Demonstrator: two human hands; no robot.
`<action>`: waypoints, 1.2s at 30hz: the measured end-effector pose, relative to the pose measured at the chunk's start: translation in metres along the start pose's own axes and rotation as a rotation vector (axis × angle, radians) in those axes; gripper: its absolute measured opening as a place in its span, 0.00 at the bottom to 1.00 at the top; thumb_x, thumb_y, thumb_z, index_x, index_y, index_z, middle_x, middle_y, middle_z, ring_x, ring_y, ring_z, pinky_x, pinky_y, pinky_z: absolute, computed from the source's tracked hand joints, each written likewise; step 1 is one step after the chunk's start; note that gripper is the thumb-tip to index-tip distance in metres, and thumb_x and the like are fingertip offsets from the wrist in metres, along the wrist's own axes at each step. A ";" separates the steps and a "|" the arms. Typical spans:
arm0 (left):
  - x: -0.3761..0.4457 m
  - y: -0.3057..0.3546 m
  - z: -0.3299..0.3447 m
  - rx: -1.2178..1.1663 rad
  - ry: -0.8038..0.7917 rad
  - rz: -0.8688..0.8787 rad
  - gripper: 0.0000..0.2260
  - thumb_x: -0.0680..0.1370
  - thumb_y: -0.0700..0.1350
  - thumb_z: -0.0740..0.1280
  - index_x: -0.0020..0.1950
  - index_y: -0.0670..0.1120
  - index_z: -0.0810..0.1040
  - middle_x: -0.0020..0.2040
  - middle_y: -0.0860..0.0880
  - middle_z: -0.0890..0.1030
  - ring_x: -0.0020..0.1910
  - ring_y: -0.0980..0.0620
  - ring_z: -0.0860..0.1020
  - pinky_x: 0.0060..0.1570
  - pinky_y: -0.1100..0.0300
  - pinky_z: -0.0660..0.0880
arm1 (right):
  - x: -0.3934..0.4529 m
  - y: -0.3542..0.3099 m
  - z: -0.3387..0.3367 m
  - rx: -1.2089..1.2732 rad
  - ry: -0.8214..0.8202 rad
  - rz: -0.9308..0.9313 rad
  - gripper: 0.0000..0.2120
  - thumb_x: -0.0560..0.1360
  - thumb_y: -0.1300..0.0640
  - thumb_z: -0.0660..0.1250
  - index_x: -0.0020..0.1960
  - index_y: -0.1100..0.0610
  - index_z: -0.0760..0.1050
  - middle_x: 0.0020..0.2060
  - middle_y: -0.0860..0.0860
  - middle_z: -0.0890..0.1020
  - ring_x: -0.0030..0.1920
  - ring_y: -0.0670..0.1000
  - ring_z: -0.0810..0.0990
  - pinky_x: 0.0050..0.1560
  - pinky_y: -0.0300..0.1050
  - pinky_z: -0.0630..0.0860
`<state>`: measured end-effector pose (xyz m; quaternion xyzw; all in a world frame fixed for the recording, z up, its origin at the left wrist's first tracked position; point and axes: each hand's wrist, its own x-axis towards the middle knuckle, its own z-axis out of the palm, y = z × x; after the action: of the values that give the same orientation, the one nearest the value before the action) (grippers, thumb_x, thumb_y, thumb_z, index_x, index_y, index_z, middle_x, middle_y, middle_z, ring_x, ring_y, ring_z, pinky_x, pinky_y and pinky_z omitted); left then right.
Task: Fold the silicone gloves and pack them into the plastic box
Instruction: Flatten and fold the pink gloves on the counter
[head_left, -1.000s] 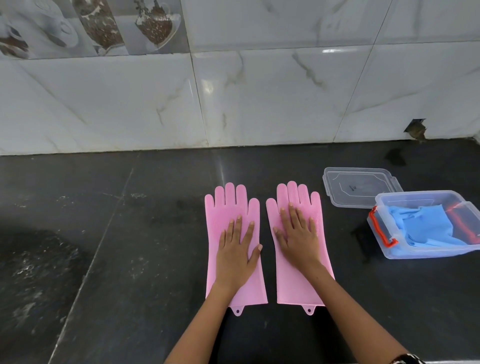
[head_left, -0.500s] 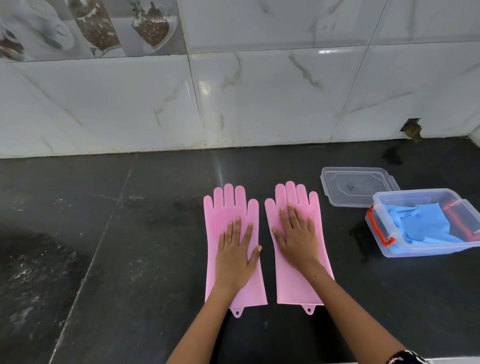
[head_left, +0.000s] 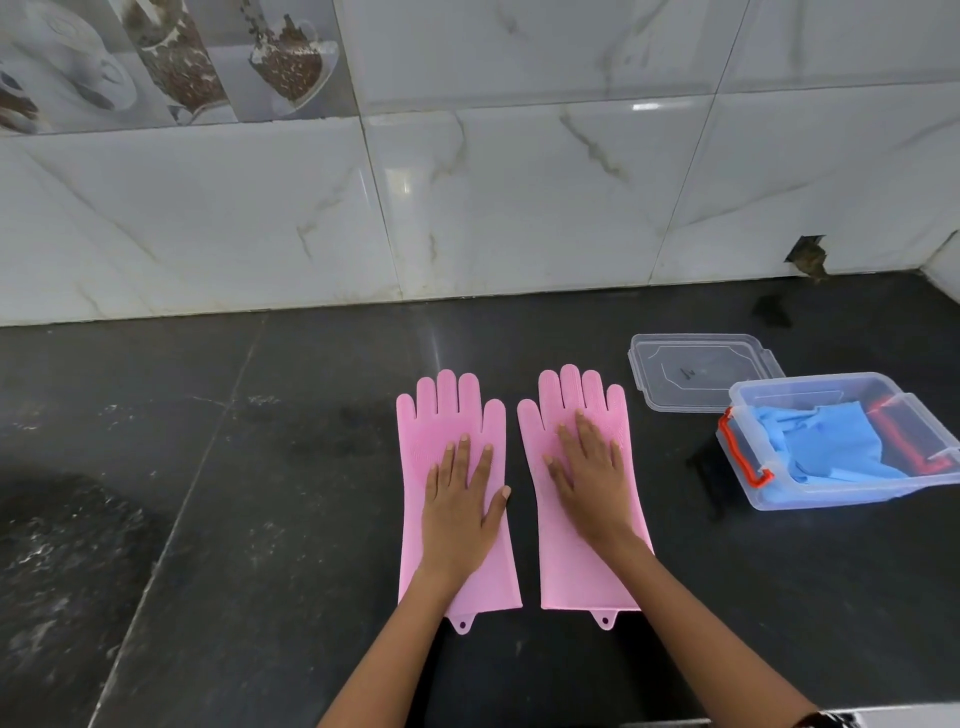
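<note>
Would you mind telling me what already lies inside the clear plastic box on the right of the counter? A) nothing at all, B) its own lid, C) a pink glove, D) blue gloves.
D: blue gloves lie inside the plastic box, while both pink gloves are flat on the counter and the lid lies beside the box.

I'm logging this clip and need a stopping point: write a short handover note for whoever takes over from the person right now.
Left hand: open, flat on the left pink glove.
Right hand: open, flat on the right pink glove.
Both gloves lie unfolded, side by side, apart, on the dark counter.
The plastic box sits open on the right, blue gloves already inside; its lid lies behind it.
Done: pink pair laid out flat.
Left: fold both, pack them in the box.
</note>
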<state>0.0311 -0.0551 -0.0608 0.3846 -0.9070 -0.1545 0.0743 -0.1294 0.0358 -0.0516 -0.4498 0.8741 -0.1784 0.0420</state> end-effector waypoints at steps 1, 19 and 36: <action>0.001 0.004 -0.003 -0.049 0.008 -0.017 0.26 0.81 0.59 0.48 0.77 0.55 0.49 0.79 0.49 0.46 0.78 0.49 0.44 0.75 0.53 0.41 | -0.005 0.003 -0.006 0.060 0.067 0.031 0.22 0.80 0.51 0.55 0.72 0.56 0.62 0.75 0.55 0.59 0.75 0.55 0.57 0.74 0.55 0.53; 0.087 0.180 0.007 -0.413 -0.037 -0.074 0.08 0.72 0.43 0.73 0.42 0.38 0.81 0.39 0.43 0.81 0.38 0.48 0.78 0.46 0.58 0.76 | -0.045 0.062 -0.058 0.345 -0.080 0.488 0.08 0.71 0.55 0.72 0.51 0.52 0.82 0.47 0.47 0.84 0.43 0.46 0.82 0.45 0.43 0.80; 0.087 0.105 -0.075 -0.713 0.132 -0.194 0.06 0.71 0.32 0.67 0.38 0.37 0.85 0.35 0.40 0.84 0.36 0.44 0.83 0.44 0.55 0.81 | -0.035 -0.013 -0.090 0.799 -0.025 0.331 0.08 0.70 0.64 0.71 0.48 0.57 0.83 0.40 0.48 0.85 0.35 0.46 0.84 0.35 0.35 0.80</action>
<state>-0.0807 -0.0655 0.0468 0.4278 -0.7489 -0.4418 0.2468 -0.1192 0.0815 0.0337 -0.2543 0.7960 -0.4882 0.2517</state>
